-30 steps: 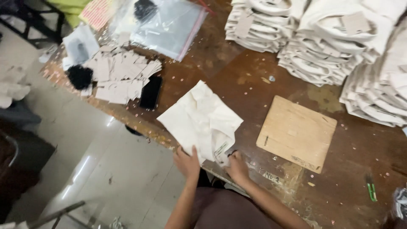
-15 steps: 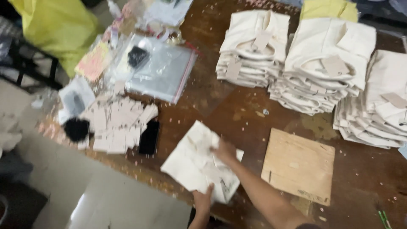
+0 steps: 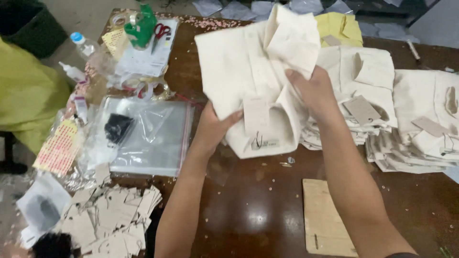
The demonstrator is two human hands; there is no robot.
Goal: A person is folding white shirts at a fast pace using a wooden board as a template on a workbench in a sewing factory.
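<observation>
Folded cream shirt (image 3: 253, 71) held above the brown table (image 3: 248, 210), long axis upright, collar end down. Left hand (image 3: 215, 126) and right hand (image 3: 313, 91) both grip it closed. Shirt stacks (image 3: 406, 119) lie right of the grip.

Left hand (image 3: 213, 130), right hand (image 3: 313, 91): bare, no gloves; forearms uncovered, sleeveless.
</observation>
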